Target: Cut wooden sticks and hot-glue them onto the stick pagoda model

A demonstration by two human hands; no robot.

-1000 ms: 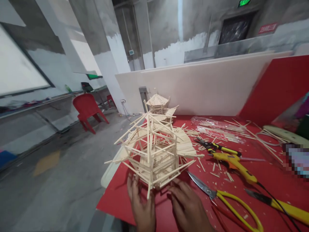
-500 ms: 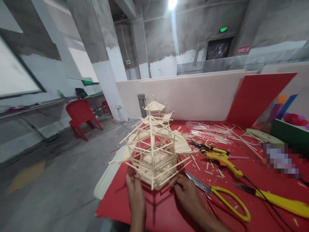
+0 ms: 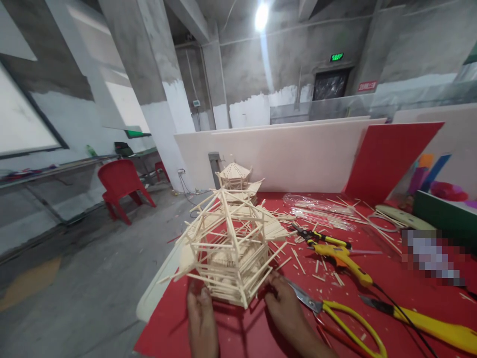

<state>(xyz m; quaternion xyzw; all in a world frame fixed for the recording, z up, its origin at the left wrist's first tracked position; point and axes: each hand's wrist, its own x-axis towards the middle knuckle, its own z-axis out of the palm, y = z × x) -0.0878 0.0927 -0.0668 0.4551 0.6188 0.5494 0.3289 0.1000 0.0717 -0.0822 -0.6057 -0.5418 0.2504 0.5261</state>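
Observation:
A pagoda-like model of thin wooden sticks [image 3: 229, 248] stands on the red table top [image 3: 372, 318]. My left hand [image 3: 201, 318] presses its fingertips against the model's lower left edge. My right hand [image 3: 285, 306] grips the base at the lower right, fingers curled on the sticks. A smaller stick tower [image 3: 234, 176] stands behind the model.
Yellow-handled scissors [image 3: 343, 318], a yellow glue gun [image 3: 343, 258], pliers [image 3: 320, 237] and a yellow knife [image 3: 428, 318] lie right of my hands among loose sticks. A bag of sticks [image 3: 320, 206] lies farther back. White and red boards [image 3: 290, 154] stand behind. A red chair [image 3: 121, 186] is left on the floor.
The model has turned and shifted slightly left and toward me between my hands. My view has risen a little.

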